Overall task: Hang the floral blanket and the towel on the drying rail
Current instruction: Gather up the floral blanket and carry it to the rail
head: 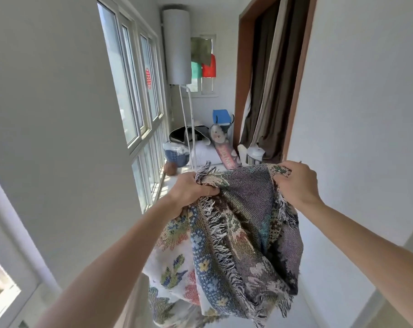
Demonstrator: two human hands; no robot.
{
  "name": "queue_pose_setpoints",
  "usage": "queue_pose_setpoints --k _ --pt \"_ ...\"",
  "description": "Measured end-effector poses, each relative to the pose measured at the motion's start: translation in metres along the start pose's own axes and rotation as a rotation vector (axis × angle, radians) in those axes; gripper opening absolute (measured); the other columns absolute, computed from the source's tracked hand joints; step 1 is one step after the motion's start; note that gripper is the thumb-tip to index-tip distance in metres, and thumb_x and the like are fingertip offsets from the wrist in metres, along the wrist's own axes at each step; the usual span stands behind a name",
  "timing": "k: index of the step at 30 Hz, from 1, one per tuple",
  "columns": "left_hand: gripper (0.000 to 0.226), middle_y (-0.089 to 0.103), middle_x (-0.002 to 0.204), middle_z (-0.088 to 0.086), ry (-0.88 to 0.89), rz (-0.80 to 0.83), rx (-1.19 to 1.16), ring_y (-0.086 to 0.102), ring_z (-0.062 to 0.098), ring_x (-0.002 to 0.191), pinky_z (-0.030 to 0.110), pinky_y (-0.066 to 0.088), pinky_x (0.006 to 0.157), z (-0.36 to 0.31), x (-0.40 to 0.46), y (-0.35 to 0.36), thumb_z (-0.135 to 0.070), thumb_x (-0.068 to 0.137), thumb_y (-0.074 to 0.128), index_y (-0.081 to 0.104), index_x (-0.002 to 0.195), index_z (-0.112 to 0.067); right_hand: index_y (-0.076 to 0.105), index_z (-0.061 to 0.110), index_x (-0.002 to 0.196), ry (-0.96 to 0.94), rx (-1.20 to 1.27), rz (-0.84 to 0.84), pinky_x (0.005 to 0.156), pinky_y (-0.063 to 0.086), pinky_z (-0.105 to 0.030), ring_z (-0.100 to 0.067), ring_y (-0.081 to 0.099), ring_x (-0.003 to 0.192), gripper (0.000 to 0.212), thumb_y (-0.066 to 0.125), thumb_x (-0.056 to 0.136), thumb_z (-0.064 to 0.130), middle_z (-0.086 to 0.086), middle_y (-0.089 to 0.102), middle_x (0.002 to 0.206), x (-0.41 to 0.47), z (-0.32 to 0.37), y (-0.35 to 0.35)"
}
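In a narrow balcony, both hands' grips clench the floral blanket (pixel 236 223) hanging between them.

Home enclosed balcony: window wall (pixel 134 95), water heater (pixel 177 46), hung laundry (pixel 204 59).

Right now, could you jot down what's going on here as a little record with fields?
place: narrow sunlit balcony, windows on the left
left hand: grip closed on the floral blanket near its fringed edge
right hand: grip closed on the same blanket's top edge
blanket state: bunched, held up between both hands, not yet hung
far end: white water heater, hanging cloths
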State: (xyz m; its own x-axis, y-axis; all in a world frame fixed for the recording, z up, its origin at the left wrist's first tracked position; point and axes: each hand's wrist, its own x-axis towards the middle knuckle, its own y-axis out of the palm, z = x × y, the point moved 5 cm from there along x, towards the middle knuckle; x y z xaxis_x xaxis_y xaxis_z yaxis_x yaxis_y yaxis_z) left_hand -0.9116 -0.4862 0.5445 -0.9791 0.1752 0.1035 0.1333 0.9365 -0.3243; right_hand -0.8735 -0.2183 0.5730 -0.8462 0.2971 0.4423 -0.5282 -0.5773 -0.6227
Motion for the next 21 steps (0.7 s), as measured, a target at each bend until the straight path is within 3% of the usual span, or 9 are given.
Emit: queue_pose_setpoints --k 2,5,8,11,15,16,18,19,21 --pt "0.109 0.032 0.156 0.015 0.001 0.04 0.026 0.033 0.033 0.142 0.049 0.022 0.116 0.004 0.02 -0.004 -0.028 0.07 0.085 0.018 0.154 -0.008 0.068 0.011 0.122 0.01 0.008 -0.002 0.096 0.051 -0.044 -0.031 0.068 0.085 0.032 0.063 0.091 0.016 -0.017 0.074 0.105 0.017 -0.005 0.009" --pt "0.113 0.031 0.156 0.016 -0.023 0.073 0.043 0.034 0.034 0.141 0.052 0.022 0.116 0.012 0.047 -0.006 -0.037 0.067 0.084 0.017 0.153 -0.007 0.069 0.009 0.123 0.01 -0.008 -0.01 0.102 0.047 -0.04 -0.035 0.067 0.101 0.033 0.064 0.091 0.016 -0.018 0.072 0.113 0.045 -0.014 0.023" --pt "0.103 0.056 0.126 0.012 -0.058 -0.006 0.066 0.055 0.03 0.117 0.045 0.042 0.105 0.019 0.079 -0.006 -0.046 0.063 0.08 0.034 0.142 0.001 0.069 0.01 0.124 -0.015 -0.006 -0.01 0.101 0.047 -0.042 -0.035 0.066 0.102 0.034 0.066 0.091 0.017 -0.018 0.071 0.113 0.081 -0.027 0.036" --pt "0.092 0.059 0.11 0.007 -0.043 -0.084 0.086 0.054 0.037 0.12 0.05 0.037 0.111 0.019 0.113 -0.003 -0.049 0.061 0.078 0.044 0.132 -0.002 0.069 0.012 0.12 -0.059 -0.037 0.021 0.088 0.052 -0.044 -0.037 0.066 0.089 0.03 0.063 0.092 0.023 -0.017 0.073 0.092 0.12 -0.04 0.051" --pt "0.109 0.045 0.136 0.037 -0.034 -0.136 0.086 0.044 0.051 0.125 0.057 0.035 0.11 0.013 0.155 -0.004 -0.049 0.057 0.082 0.04 0.137 0.013 0.067 0.005 0.106 -0.113 -0.081 0.055 0.08 0.053 -0.046 -0.039 0.064 0.087 0.03 0.061 0.093 0.031 -0.018 0.071 0.085 0.172 -0.055 0.069" --pt "0.104 0.052 0.129 0.034 -0.048 -0.159 0.093 0.053 0.046 0.119 0.053 0.039 0.107 0.014 0.167 -0.008 -0.049 0.058 0.083 0.044 0.131 0.015 0.067 0.006 0.107 -0.125 -0.08 0.06 0.081 0.053 -0.046 -0.04 0.064 0.088 0.031 0.06 0.093 0.033 -0.018 0.071 0.086 0.185 -0.056 0.074" --pt "0.067 0.073 0.071 0.008 -0.086 -0.186 0.129 0.068 0.021 0.065 0.027 0.053 0.076 0.016 0.185 -0.015 -0.052 0.059 0.083 0.062 0.089 0.003 0.067 0.008 0.116 -0.153 -0.078 0.059 0.085 0.053 -0.047 -0.041 0.065 0.096 0.035 0.061 0.093 0.034 -0.019 0.072 0.095 0.206 -0.058 0.086" --pt "0.057 0.056 0.049 -0.003 -0.111 -0.195 0.144 0.05 0.016 0.046 0.019 0.047 0.057 0.017 0.191 -0.018 -0.056 0.058 0.081 0.055 0.07 -0.007 0.066 0.008 0.121 -0.161 -0.072 0.057 0.087 0.052 -0.046 -0.041 0.065 0.1 0.038 0.061 0.093 0.034 -0.02 0.072 0.1 0.215 -0.059 0.093" --pt "0.062 0.041 0.049 -0.001 -0.138 -0.253 0.177 0.036 0.017 0.048 0.024 0.037 0.047 0.018 0.2 -0.026 -0.064 0.057 0.077 0.05 0.067 -0.009 0.065 0.008 0.125 -0.148 -0.051 0.057 0.087 0.052 -0.044 -0.04 0.065 0.102 0.041 0.061 0.094 0.033 -0.02 0.072 0.104 0.231 -0.059 0.107"
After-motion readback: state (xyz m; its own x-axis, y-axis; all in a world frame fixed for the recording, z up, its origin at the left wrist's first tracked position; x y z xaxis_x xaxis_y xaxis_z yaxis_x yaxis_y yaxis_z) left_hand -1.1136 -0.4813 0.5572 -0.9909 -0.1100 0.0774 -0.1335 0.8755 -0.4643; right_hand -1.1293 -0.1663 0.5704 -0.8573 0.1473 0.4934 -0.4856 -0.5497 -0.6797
